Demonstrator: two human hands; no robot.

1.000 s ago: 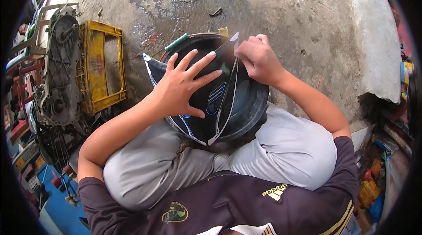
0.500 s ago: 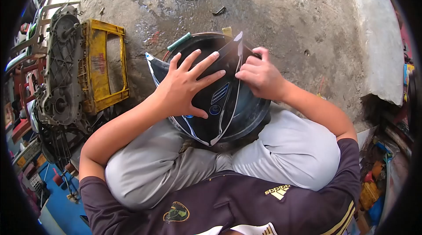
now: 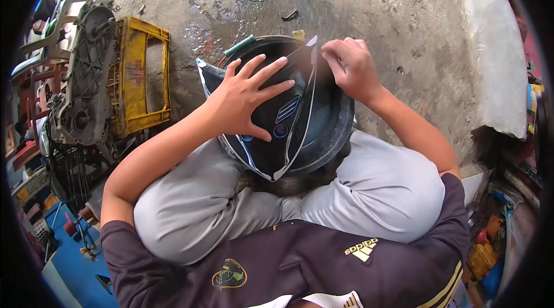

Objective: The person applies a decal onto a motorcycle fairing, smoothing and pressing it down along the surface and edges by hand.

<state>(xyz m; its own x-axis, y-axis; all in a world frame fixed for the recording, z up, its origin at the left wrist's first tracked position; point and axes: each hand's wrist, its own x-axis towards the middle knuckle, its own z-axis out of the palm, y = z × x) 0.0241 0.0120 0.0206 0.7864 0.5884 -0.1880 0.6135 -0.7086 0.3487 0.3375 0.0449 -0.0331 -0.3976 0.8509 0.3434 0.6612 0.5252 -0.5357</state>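
Observation:
A glossy black body panel (image 3: 271, 155) with white edges and blue-and-white decals lies across a black round tub (image 3: 340, 135) between my bent knees. It looks like a motorcycle fairing, its pointed end towards me. My left hand (image 3: 239, 94) rests on the panel, fingers spread. Just beyond the panel's upper right tip, my right hand (image 3: 352, 68) is closed in a pinch above the tub's rim. A brownish blur lies between that hand and the panel; whatever the fingers hold, if anything, I cannot make out. A green handle grip (image 3: 239, 45) shows at the tub's far rim.
On the left stand a yellow plastic crate (image 3: 124, 117) and a grey metal engine casing (image 3: 86, 77). Wet patches mark the concrete floor (image 3: 369, 8) ahead. A raised concrete ledge (image 3: 490, 48) runs along the right, with assorted clutter (image 3: 485, 256) below it.
My right hand has moved up and slightly outward, away from the panel's right edge. My left hand stays spread on the panel. The whole view has shifted slightly.

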